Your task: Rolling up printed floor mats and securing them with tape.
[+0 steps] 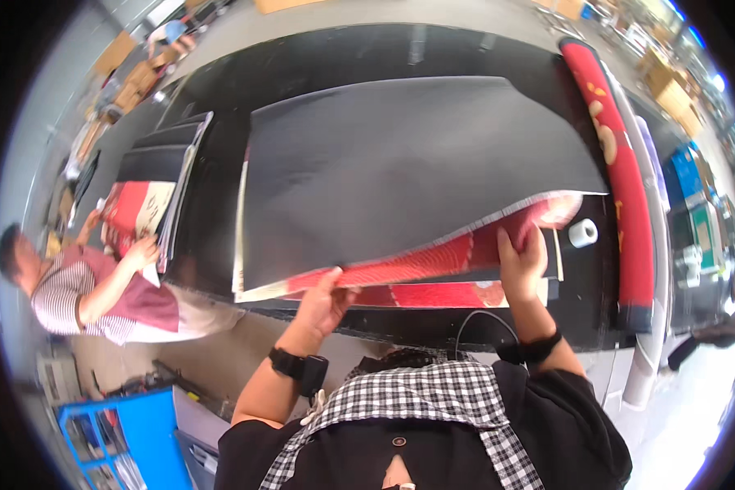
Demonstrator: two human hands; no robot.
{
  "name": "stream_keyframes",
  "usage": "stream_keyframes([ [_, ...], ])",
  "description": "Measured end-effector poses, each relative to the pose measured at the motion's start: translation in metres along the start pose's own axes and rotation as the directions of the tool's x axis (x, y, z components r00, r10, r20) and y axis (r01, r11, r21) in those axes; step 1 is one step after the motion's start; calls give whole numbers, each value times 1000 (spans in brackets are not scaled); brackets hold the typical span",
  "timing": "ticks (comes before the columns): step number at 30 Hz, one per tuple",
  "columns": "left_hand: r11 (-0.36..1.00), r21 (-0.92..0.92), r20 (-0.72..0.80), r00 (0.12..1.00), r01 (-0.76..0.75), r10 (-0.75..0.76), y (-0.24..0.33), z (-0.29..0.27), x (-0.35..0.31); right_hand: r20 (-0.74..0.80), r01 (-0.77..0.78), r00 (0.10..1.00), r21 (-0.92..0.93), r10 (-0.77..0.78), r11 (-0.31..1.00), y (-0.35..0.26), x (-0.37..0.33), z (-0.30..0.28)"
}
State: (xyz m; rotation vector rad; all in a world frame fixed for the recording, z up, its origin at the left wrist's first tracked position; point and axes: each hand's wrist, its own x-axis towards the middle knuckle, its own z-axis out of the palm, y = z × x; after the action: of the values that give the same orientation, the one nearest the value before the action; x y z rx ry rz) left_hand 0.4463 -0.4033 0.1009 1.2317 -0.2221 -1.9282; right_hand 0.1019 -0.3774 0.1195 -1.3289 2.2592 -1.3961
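Observation:
A large mat (408, 163) lies with its dark grey back up on the black table, its near edge lifted and curling to show a red printed face. My left hand (322, 306) pinches this near edge towards the left, thumb on top. Farther right, my right hand (524, 261) grips the raised part of the edge, where the red face bends up. Beneath it, a second red printed sheet (433, 295) shows along the near side; the rest of it is covered. A small white roll (583, 233) stands just right of my right hand.
A long red roll (611, 155) with gold print lies along the table's right side. At the left, a co-worker (98, 294) handles a red and cream printed piece (139, 212) beside a stack of mats. A blue cabinet (131, 433) stands on the floor, lower left.

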Motion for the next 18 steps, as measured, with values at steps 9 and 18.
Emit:
stream_keyframes([
  [9, 890, 65, -537, 736, -451, 412, 19, -173, 3, 229, -644, 759, 133, 609, 753, 187, -19, -63],
  [18, 968, 170, -656, 712, -185, 251, 77, -165, 27, -234, -745, 636, -438, 736, 504, 132, 13, -41],
])
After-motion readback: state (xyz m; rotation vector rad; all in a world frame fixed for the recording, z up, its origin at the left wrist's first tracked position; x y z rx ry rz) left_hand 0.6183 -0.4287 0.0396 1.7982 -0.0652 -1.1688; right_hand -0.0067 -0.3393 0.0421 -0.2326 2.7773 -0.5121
